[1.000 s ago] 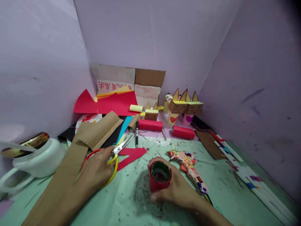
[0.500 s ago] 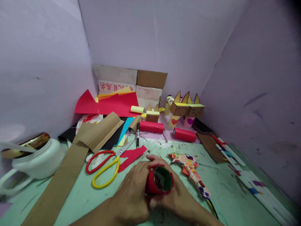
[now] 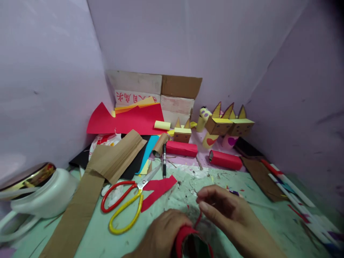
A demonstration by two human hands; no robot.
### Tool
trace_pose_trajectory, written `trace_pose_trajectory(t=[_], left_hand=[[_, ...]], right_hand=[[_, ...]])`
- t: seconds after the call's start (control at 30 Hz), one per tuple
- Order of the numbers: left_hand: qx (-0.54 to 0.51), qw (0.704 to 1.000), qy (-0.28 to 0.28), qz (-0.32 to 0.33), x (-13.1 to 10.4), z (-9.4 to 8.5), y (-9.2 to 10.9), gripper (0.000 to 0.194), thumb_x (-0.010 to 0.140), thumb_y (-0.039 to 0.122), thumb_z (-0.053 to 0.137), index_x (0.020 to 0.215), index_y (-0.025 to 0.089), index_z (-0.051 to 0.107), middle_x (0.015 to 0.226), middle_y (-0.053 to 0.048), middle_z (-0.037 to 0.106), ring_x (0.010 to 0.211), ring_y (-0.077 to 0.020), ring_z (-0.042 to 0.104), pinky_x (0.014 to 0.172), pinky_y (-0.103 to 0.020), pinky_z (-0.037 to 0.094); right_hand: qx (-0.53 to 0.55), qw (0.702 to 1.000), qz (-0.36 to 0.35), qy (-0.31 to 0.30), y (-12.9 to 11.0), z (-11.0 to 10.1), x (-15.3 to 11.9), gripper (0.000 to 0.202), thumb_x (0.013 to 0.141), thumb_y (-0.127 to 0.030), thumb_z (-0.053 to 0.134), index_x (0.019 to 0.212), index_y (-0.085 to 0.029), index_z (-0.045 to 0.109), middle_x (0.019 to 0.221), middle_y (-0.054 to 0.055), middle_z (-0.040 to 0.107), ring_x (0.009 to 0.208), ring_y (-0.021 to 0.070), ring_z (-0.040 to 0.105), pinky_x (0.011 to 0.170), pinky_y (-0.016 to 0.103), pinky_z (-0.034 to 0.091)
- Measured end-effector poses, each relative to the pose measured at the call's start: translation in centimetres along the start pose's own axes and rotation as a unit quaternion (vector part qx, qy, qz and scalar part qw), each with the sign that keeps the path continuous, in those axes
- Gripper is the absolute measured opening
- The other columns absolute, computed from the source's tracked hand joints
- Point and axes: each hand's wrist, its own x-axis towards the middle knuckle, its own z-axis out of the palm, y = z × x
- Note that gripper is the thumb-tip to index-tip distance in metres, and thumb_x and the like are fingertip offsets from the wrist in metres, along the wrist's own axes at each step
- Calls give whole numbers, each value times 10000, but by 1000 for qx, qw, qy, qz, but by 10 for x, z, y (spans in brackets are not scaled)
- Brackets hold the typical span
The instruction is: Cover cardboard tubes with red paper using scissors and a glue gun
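My left hand (image 3: 165, 234) is wrapped round a red paper-covered tube (image 3: 182, 237) at the bottom of the view, its open end facing me. A thin red strip sticks up from the tube's far side. My right hand (image 3: 232, 215) is off the tube, to its right, with thumb and fingers curved and a gap between them. Nothing shows in that gap. Behind this hand the patterned glue gun (image 3: 233, 192) is mostly hidden. Scissors (image 3: 126, 202) with red and yellow handles lie left of my hands, beside a cut red paper piece (image 3: 158, 193).
Two red tubes (image 3: 181, 148) (image 3: 225, 160) and a black marker (image 3: 164, 161) lie farther back. Cardboard figures (image 3: 219, 126) stand at back right. At left are a cardboard strip (image 3: 72, 211) and white pot (image 3: 45, 193); markers (image 3: 292, 200) lie at right.
My right hand has let go of the tube and moved away up and right, over the glue gun. The tube, in my left hand, is lower in view. The camera view has shifted.
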Motion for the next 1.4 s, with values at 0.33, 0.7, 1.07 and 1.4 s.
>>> trace_pose_trajectory(t=[0.33,0.7,1.07,1.4], left_hand=[[61,996,-11,68,-3,-2,-8,184,875,213,466,1053,209,512,868,-83,694,779,-218,638,748,-328,512],[16,997,74,-31,0,-35,17,555,828,656,476,1197,248,545,1095,-94,652,974,-271,603,847,-373,471],[9,961,41,-273,95,-78,54,121,626,243,684,716,186,742,576,5,606,543,-141,496,501,-247,379],[-211,887,140,-388,110,-71,42,195,564,203,584,747,152,628,373,80,464,300,-61,343,307,-171,251]], right_hand=[[-78,995,64,7,3,53,73,263,596,-224,737,842,-186,652,617,12,671,547,175,590,508,272,412],[115,984,41,130,-7,5,38,236,646,-387,737,730,-182,656,515,-36,543,449,113,469,400,227,351],[87,980,-128,126,-38,4,33,114,758,-314,650,776,-209,691,655,-1,641,574,148,571,518,265,464],[-149,893,-403,132,-29,21,20,228,847,-116,603,1040,-222,661,982,73,686,898,201,643,759,324,527]])
